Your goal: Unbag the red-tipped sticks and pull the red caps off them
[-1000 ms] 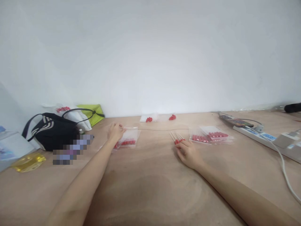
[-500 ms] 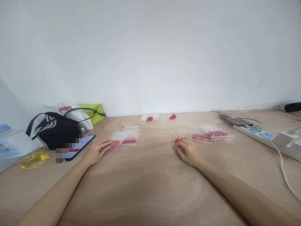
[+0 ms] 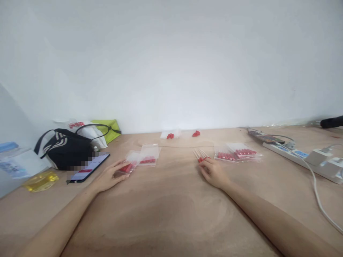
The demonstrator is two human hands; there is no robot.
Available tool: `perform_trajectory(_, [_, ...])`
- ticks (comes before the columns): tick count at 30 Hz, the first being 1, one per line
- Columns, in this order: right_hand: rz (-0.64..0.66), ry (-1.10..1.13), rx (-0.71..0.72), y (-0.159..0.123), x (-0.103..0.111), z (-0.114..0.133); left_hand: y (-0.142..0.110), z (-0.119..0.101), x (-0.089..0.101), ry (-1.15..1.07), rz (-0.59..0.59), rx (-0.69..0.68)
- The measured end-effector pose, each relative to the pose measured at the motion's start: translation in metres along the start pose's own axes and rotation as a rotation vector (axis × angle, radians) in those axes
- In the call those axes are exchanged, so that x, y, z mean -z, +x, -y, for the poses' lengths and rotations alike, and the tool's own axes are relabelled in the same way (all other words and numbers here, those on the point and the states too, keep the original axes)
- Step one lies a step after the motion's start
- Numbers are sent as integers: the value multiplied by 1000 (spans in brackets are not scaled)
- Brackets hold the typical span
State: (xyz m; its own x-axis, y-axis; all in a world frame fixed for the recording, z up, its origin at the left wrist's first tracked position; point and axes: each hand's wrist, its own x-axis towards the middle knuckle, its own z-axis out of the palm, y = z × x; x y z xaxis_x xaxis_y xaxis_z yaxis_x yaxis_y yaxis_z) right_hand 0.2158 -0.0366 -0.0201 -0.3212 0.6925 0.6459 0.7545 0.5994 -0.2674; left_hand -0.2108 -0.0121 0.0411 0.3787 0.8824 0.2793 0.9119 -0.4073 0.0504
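Note:
My left hand [image 3: 112,175] holds the lower edge of a small clear zip bag [image 3: 130,166] with red pieces inside, thumb and fingers on either side. Just beyond it lies another clear bag [image 3: 149,157] with red pieces. My right hand [image 3: 215,173] has its fingers curled over the red ends of several thin pale wooden sticks [image 3: 198,154], which rest on the table and point away from me. To its right are two more clear bags, one nearer [image 3: 225,156] and one slightly behind [image 3: 245,151], both with red pieces.
At the back by the wall sit two small clusters of red pieces, one left [image 3: 170,136] and one right [image 3: 196,133]. A black bag [image 3: 68,150], a phone [image 3: 91,169] and a yellow packet [image 3: 41,181] occupy the left. A white power strip [image 3: 297,152] with cables stands right.
My left thumb has spread toward me, and the bag in that hand has turned, its red end now tilted between thumb and fingers. My right hand stays at the sticks.

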Motion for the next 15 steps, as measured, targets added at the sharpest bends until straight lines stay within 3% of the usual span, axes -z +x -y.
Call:
perform_trajectory(6, [-13, -4, 6, 1, 1, 1, -1, 12, -7, -9, -169, -4])
perform_trajectory(9, [-20, -2, 12, 1, 1, 2, -12, 14, 3, 33, -376, 67])
perform_trajectory(12, [-19, -1, 17, 2, 1, 3, -17, 1, 17, 110, -670, 221])
perform_trajectory(14, [-12, 0, 17, 2, 0, 2, -13, -16, 24, 128, -778, 268])
perform_trajectory(15, [-9, -1, 18, 2, -1, 2, -8, -27, 24, 111, -777, 258])
